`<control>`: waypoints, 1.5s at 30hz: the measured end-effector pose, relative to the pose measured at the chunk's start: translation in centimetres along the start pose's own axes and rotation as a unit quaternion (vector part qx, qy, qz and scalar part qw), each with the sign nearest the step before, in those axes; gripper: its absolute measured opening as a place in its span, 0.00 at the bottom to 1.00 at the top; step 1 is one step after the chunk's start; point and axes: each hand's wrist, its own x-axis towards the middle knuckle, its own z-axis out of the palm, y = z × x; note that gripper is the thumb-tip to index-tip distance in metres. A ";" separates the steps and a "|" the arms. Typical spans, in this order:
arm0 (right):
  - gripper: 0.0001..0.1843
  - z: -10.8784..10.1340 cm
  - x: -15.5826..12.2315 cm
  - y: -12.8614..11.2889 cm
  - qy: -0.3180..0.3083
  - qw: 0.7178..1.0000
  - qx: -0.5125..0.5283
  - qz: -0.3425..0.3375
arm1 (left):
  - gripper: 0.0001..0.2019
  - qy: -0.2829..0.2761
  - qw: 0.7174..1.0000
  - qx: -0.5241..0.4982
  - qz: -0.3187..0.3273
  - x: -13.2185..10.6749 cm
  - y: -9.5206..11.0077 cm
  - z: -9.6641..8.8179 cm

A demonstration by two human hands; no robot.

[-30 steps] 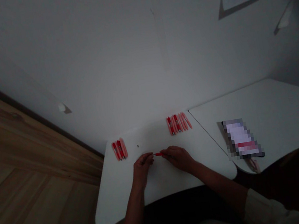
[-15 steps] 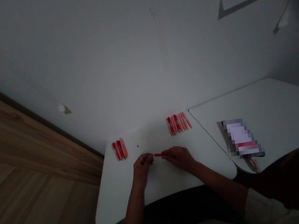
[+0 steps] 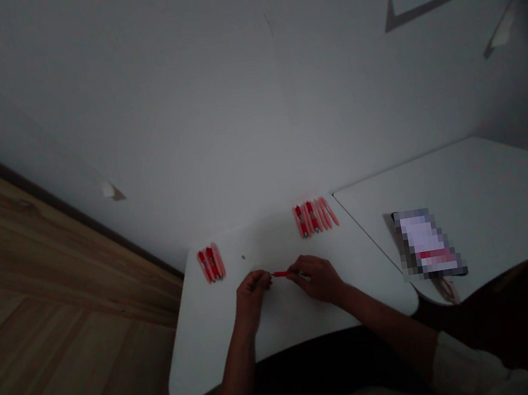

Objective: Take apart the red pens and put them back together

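My left hand [image 3: 250, 294] and my right hand [image 3: 317, 277] meet over the middle of a small white table [image 3: 207, 346]. Between their fingertips I hold a short red pen-like stick [image 3: 281, 273], level with the tabletop. Both hands have their fingers pinched on it. A small row of red and pink sticks [image 3: 211, 263] lies to the left of my left hand. A larger row of several similar sticks [image 3: 314, 216] lies beyond my right hand at the table's far edge.
A second white table [image 3: 488, 189] adjoins on the right, with a flat dark-edged object [image 3: 426, 244] on it. A white wall rises behind both tables. Wooden floor [image 3: 33, 294] runs along the left. A tiny dark speck [image 3: 243, 257] lies on the tabletop.
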 end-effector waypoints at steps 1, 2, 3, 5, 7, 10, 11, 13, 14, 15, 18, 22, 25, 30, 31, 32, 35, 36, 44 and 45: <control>0.13 0.1 0.0 0.1 0.001 1.000 -0.005 -0.004 | 0.14 0.000 1.000 0.002 0.001 0.0 0.0 0.0; 0.13 0.2 0.0 0.1 0.003 1.000 -0.011 -0.008 | 0.14 0.001 1.000 0.004 0.003 0.0 0.0 0.0; 0.14 0.3 0.0 0.2 0.004 1.000 -0.020 -0.013 | 0.14 0.004 1.000 0.006 0.004 0.0 0.0 0.0; 0.14 0.5 0.1 0.3 0.001 0.999 -0.045 -0.027 | 0.14 0.013 1.000 0.007 0.006 0.0 0.0 0.1; 0.14 0.6 0.1 0.3 -0.010 0.996 -0.072 -0.044 | 0.14 0.013 1.000 0.011 0.006 0.0 -0.1 0.1; 0.14 0.7 0.1 0.3 -0.022 0.993 -0.094 -0.065 | 0.13 0.004 1.000 0.012 0.006 -0.1 0.0 0.2; 0.14 0.7 0.1 0.3 -0.024 0.993 -0.096 -0.067 | 0.13 0.002 1.000 0.009 0.006 -0.1 -0.1 0.2; 0.14 0.7 0.1 0.3 -0.023 0.993 -0.093 -0.068 | 0.12 0.003 1.000 0.000 0.005 0.0 -0.1 0.2; 0.14 0.7 0.1 0.3 -0.024 0.994 -0.088 -0.067 | 0.12 0.003 1.000 -0.003 0.004 0.0 -0.1 0.2; 0.14 0.7 0.1 0.3 -0.025 0.994 -0.083 -0.066 | 0.12 0.004 1.000 -0.005 0.004 0.0 -0.1 0.2; 0.14 0.7 0.0 0.3 -0.031 0.995 -0.068 -0.063 | 0.13 0.009 1.000 -0.006 0.003 0.0 -0.1 0.1; 0.14 0.6 0.1 0.2 -0.034 0.996 -0.060 -0.049 | 0.14 0.007 1.000 -0.010 0.010 0.0 -0.2 0.0; 0.14 0.7 0.1 0.3 -0.027 0.997 -0.057 -0.035 | 0.17 0.015 0.999 -0.041 0.016 0.2 -0.4 -0.1; 0.15 0.7 0.1 0.5 -0.005 1.000 -0.025 -0.018 | 0.19 0.146 0.988 0.036 0.013 1.9 -0.7 -0.6; 0.15 0.7 0.1 0.5 -0.004 1.000 -0.020 -0.015 | 0.18 0.178 0.979 0.093 0.027 2.4 -0.7 -0.9; 0.15 0.7 0.1 0.5 -0.004 1.000 -0.018 -0.011 | 0.17 0.211 0.964 0.155 0.049 3.0 -0.7 -1.2; 0.15 0.6 0.2 0.5 -0.006 1.000 -0.020 -0.009 | 0.17 0.238 0.916 0.309 0.093 4.6 -0.9 -1.9; 0.15 0.6 0.2 0.5 -0.008 1.000 -0.022 -0.009 | 0.18 0.230 0.905 0.342 0.104 5.1 -1.0 -2.1; 0.15 0.5 0.3 0.4 -0.010 1.000 -0.022 -0.006 | 0.16 0.199 0.866 0.435 0.147 6.4 -0.7 -1.8; 0.15 0.5 0.3 0.4 -0.012 1.000 -0.020 -0.006 | 0.16 0.205 0.870 0.421 0.152 6.2 -0.5 -1.7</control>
